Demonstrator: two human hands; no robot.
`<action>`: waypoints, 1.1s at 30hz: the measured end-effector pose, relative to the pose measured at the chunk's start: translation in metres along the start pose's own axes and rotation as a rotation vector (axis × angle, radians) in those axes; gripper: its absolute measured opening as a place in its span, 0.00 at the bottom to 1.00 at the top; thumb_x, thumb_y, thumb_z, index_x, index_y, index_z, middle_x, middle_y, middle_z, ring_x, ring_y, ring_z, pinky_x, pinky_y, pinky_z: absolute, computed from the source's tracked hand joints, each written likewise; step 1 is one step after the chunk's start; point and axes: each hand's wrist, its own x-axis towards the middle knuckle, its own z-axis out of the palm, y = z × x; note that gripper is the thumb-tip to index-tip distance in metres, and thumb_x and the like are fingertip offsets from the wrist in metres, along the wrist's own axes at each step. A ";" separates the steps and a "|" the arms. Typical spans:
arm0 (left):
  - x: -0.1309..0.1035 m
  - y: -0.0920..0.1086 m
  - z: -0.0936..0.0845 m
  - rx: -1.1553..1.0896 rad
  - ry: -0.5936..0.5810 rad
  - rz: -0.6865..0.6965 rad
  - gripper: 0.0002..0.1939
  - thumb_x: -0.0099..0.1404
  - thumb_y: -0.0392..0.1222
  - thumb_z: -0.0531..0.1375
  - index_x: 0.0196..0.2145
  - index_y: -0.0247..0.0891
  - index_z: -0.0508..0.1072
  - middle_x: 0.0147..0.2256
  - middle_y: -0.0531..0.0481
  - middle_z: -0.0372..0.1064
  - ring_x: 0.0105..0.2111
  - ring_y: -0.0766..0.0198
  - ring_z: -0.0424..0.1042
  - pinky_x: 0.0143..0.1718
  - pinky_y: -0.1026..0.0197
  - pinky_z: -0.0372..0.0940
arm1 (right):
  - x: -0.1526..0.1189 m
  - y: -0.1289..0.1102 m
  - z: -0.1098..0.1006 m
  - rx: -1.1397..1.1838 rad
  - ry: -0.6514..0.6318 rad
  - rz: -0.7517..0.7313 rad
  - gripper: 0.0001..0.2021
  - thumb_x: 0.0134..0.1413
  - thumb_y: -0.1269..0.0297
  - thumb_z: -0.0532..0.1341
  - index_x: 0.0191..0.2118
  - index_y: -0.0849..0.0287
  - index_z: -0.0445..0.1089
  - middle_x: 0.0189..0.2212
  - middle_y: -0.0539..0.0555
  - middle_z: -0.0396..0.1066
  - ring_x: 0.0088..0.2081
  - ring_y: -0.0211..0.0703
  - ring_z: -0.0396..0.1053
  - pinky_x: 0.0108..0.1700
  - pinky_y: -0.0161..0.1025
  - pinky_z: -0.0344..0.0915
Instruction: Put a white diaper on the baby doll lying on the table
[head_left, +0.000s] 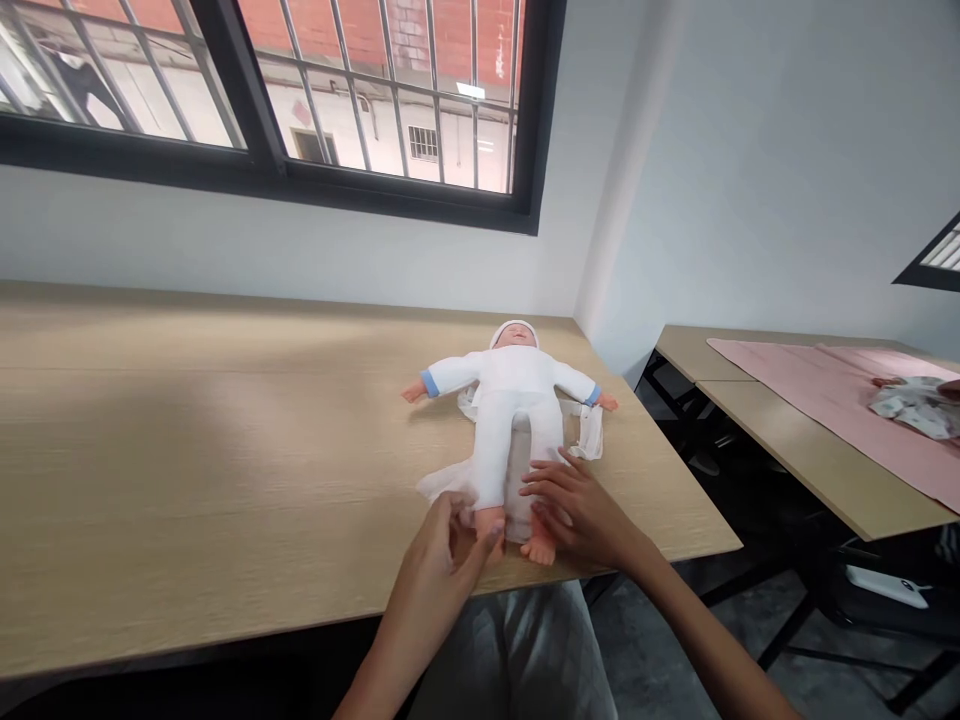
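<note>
A baby doll [517, 375] in a white suit with blue cuffs and a white cap lies on its back, arms spread and feet toward me. Under and beside it is a thin white cloth [446, 480], with another part showing near the doll's arm at the right. My left hand [450, 545] is at the doll's left-side foot in the picture, thumb and fingers curved apart around it. Over the other lower leg rests my right hand [574, 505], its fingers spread and slightly bent.
The doll lies near the front right edge of a wooden table [225, 450]. Beyond a gap at the right stands a second table [795, 420] with a pink cloth [832, 400] and a patterned bundle [919, 405]. A wall and barred window are behind.
</note>
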 end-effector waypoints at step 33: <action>0.058 -0.014 -0.010 1.051 -0.159 0.509 0.28 0.58 0.23 0.52 0.50 0.46 0.74 0.66 0.39 0.46 0.65 0.42 0.44 0.61 0.34 0.43 | -0.002 0.029 0.000 -0.397 -0.210 0.044 0.08 0.55 0.68 0.58 0.40 0.56 0.72 0.33 0.56 0.72 0.43 0.50 0.67 0.59 0.53 0.49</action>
